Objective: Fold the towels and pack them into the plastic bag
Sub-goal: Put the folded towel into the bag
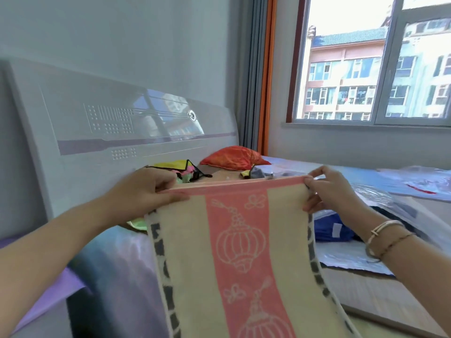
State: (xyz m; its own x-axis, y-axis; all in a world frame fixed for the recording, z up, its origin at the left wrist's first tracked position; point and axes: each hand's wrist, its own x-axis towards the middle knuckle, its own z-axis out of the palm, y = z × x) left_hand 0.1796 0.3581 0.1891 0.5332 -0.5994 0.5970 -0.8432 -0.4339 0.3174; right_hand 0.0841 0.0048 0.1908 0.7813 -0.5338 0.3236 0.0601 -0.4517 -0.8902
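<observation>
A cream towel with a pink centre stripe of lantern patterns and grey marks along both edges hangs lengthwise in front of me, above the bed. My left hand pinches its top left corner. My right hand pinches the top right corner, so the pink top hem is stretched level between them. Clear plastic bags lie on the bed at the right. One nearer bag holds a folded dark blue cloth.
A white headboard stands at the left against the wall. An orange pillow and a pile of coloured cloths lie at the head of the bed. A window fills the right wall.
</observation>
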